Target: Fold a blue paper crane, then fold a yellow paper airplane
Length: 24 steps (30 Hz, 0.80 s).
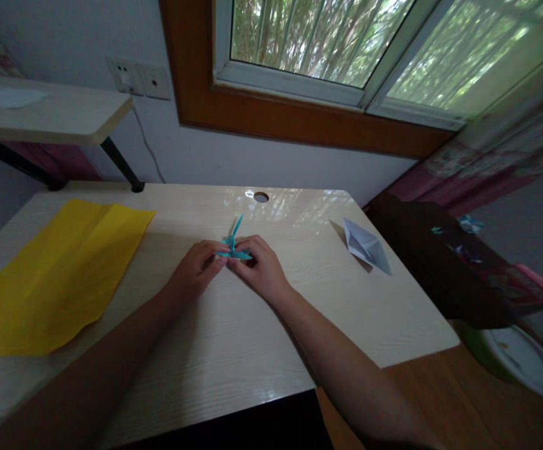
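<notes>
So closest in there's something black [243, 428] poking in at the bottom edge, too dark to make out, and then both bare forearms stretch over a pale wood-grain table [238, 337]. Between the fingertips, around the middle of the tabletop, is a small turquoise folded paper [242, 255] — the left hand [195, 265] pinches it from its side, the right hand [262, 265] grips the other, thumbs on the near side and almost meeting. One thin pointy bit sticks up away from the person, tipped a little right. Over on the left a big yellow sheet [60, 281] lies a bit wavy, well apart from the hands. Off to the right, near the table's edge, sits a white folded paper [367, 245] with creased, angled faces. Past the hands there's a round hole [261, 197] near the table's back edge, and a raised shelf [65, 119] on black legs back left. Behind that — wall sockets [137, 79] with a cord hanging down, and a brown-framed window [308, 44] with greenery outside.
</notes>
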Available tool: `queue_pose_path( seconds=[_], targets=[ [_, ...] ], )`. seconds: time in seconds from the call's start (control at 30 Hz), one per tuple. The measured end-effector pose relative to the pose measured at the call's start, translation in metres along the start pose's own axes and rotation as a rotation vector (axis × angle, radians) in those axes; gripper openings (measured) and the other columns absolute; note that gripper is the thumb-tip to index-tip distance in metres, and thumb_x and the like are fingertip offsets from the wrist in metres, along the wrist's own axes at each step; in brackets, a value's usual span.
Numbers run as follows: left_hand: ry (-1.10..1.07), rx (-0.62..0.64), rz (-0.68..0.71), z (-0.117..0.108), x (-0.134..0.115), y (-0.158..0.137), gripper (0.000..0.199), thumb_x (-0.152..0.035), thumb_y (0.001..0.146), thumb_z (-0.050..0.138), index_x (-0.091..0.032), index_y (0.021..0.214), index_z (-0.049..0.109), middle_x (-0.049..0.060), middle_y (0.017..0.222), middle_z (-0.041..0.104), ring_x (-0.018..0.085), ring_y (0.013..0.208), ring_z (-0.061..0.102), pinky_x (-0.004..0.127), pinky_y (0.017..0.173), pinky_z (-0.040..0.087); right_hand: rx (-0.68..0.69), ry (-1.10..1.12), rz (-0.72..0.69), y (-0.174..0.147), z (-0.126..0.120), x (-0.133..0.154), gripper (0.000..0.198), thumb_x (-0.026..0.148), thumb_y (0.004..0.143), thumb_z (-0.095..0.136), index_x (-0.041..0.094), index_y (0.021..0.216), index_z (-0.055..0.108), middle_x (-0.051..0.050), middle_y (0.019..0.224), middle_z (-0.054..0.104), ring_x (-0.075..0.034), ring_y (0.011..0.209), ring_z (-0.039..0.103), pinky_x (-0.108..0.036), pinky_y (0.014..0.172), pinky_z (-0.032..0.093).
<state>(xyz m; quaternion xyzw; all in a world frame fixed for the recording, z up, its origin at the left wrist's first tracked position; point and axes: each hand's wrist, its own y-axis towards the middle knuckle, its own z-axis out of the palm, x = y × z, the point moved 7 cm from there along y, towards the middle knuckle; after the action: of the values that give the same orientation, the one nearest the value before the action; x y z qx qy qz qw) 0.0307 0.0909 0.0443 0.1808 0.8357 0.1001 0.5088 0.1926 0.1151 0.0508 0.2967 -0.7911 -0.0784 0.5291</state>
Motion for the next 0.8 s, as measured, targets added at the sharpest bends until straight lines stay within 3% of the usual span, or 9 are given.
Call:
queue_pose_path(
  seconds=[0.23,0.47,0.67,0.8],
  targets=[
    [0.101,-0.035,0.003,0.001,0.012,-0.003,0.039,-0.027,0.079,0.071,-0.026,0.118,0.065,0.008,0.116,0.067,0.027,0.11,0.063,0.043,0.099,0.051,0.16,0.022,-0.039,-0.003,0.011,0.004,0.027,0.027,0.094,0.061,0.033,0.119,0.07,-0.005,0.115,0.07,-0.022,0.106,0.064,-0.04,0.096,0.05],
    [0.015,-0.113,-0.169,-0.013,0.018,-0.005,0.026,-0.032,0.089,0.065,-0.023,0.113,0.066,0.006,0.114,0.071,0.023,0.102,0.069,0.038,0.095,0.054,0.208,0.062,0.019,-0.005,0.013,0.006,0.03,0.024,0.096,0.055,0.034,0.119,0.072,-0.003,0.104,0.073,-0.018,0.082,0.066,-0.034,0.077,0.052],
    [-0.035,-0.218,-0.355,-0.024,0.027,-0.004,0.032,-0.039,0.081,0.076,-0.024,0.108,0.069,0.004,0.105,0.075,0.022,0.089,0.072,0.034,0.085,0.055,-0.06,-0.021,0.027,-0.003,-0.018,0.006,0.019,0.031,0.094,0.063,0.033,0.108,0.075,-0.004,0.09,0.07,-0.02,0.077,0.059,-0.035,0.074,0.047],
    [-0.122,-0.273,-0.422,-0.027,0.036,-0.005,0.042,-0.044,0.076,0.082,-0.023,0.11,0.071,0.004,0.096,0.076,0.023,0.086,0.072,0.033,0.08,0.054,-0.184,-0.04,0.024,0.0,-0.039,0.009,0.015,0.032,0.089,0.071,0.032,0.103,0.075,-0.005,0.094,0.067,-0.023,0.086,0.057,-0.041,0.085,0.047]
  ],
)
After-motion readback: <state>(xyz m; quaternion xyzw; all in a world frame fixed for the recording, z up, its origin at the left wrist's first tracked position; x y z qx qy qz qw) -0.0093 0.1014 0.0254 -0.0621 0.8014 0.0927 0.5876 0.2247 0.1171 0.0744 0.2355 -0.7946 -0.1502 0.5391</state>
